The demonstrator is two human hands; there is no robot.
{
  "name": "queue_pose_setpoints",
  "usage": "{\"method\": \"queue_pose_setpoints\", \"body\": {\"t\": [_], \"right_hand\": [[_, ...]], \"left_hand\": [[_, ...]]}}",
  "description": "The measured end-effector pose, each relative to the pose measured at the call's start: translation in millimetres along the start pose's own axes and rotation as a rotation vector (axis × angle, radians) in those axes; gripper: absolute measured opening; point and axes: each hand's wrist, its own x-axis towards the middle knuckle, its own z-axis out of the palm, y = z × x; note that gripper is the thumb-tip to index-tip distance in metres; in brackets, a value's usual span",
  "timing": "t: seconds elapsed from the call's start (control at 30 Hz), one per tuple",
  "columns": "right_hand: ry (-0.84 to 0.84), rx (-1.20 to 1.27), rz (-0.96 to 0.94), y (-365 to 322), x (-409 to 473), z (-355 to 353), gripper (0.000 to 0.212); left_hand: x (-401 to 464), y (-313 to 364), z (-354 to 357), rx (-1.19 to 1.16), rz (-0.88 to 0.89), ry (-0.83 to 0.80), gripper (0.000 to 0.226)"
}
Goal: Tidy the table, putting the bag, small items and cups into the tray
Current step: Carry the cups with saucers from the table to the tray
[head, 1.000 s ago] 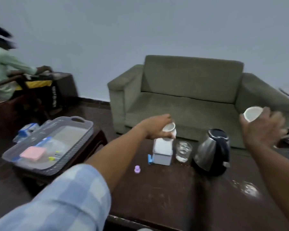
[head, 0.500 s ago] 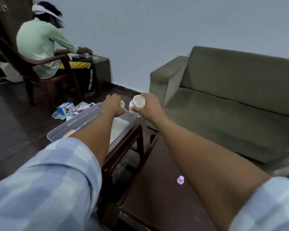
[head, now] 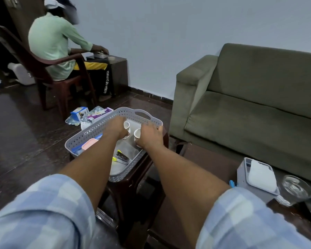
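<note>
Both hands reach into the grey perforated tray [head: 90, 132] that sits on a dark side stool. My left hand [head: 116, 127] holds a white cup [head: 126, 125] low inside the tray's far half. My right hand [head: 149, 135] grips a second white cup [head: 137, 134] just beside the first. A pink case [head: 89, 143], a blue item, a clear bag [head: 127, 149] and yellow small items [head: 114, 158] lie in the tray's near half.
A grey tissue box [head: 257, 176] and a glass [head: 297, 188] stand on the dark table at right. A green sofa [head: 250, 105] is behind. A person sits in a brown chair [head: 43, 69] at left. Boxes [head: 79, 113] lie on the floor.
My view turned left from the table to the tray. Both hands carried the white cups over and have lowered them from above the rim into the tray.
</note>
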Motion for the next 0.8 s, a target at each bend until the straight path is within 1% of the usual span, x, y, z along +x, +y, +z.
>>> {"method": "queue_pose_setpoints", "body": {"t": [0.07,0.1,0.13,0.17,0.2,0.27,0.33,0.37,0.4,0.43,0.47,0.53,0.57,0.6,0.67,0.77,0.8], "right_hand": [[0.01,0.117,-0.027,6.2,-5.8,-2.1,0.06],[0.049,0.203,-0.038,13.1,-11.4,-7.0,0.067],[0.128,0.282,-0.042,23.6,-18.7,-12.8,0.067],[0.233,0.332,-0.034,41.5,-28.7,-18.2,0.062],[0.334,0.351,-0.018,60.6,-39.8,-21.4,0.054],[0.461,0.322,0.06,108.1,-72.2,-24.5,0.042],[0.487,0.256,0.2,158.9,-114.0,-21.5,0.036],[0.475,0.216,0.279,183.4,-137.6,-17.8,0.033],[0.449,0.175,0.355,205.5,-160.9,-13.6,0.031],[0.406,0.138,0.42,223.4,-182.5,-8.9,0.029],[0.345,0.103,0.464,237.9,-201.5,-4.9,0.028],[0.175,0.038,0.471,253.4,-222.2,1.2,0.032],[0.099,0.019,0.46,257.8,-226.3,2.3,0.033],[0.048,0.009,0.453,260.2,-227.0,2.1,0.032],[-0.015,-0.013,0.456,262.5,-224.2,0.9,0.031],[-0.105,-0.038,0.454,266.5,-220.7,2.6,0.033],[-0.125,-0.048,0.455,268.4,-220.5,3.3,0.032]], "left_hand": [[0.1,6.9,-2.1,0.004,-0.021,-0.024,0.062],[-1.7,12.1,-3.4,0.023,-0.03,-0.012,0.063],[-5.7,19.4,-5.3,0.061,-0.016,0.038,0.062],[-11.0,31.0,-5.0,0.094,0.043,0.124,0.061],[-16.9,41.9,-4.6,0.107,0.14,0.232,0.06],[-34.5,74.5,0.8,0.058,0.419,0.4,0.056],[-58.5,116.4,12.7,-0.004,0.715,0.443,0.05],[-72.3,139.4,23.3,-0.04,0.842,0.415,0.046],[-87.4,162.5,35.9,-0.07,0.941,0.348,0.041],[-103.4,183.2,50.6,-0.086,1.011,0.242,0.037],[-119.1,201.6,67.7,-0.087,1.047,0.099,0.034],[-145.9,226.6,103.1,-0.025,0.998,-0.268,0.036],[-157.7,234.0,122.5,0.031,0.959,-0.419,0.037],[-167.7,237.4,141.3,0.069,0.938,-0.511,0.037],[-183.8,235.8,172.0,0.1,0.91,-0.583,0.034],[-194.3,230.0,200.0,0.155,0.863,-0.584,0.039],[-194.1,229.4,204.3,0.151,0.857,-0.579,0.038]]}}
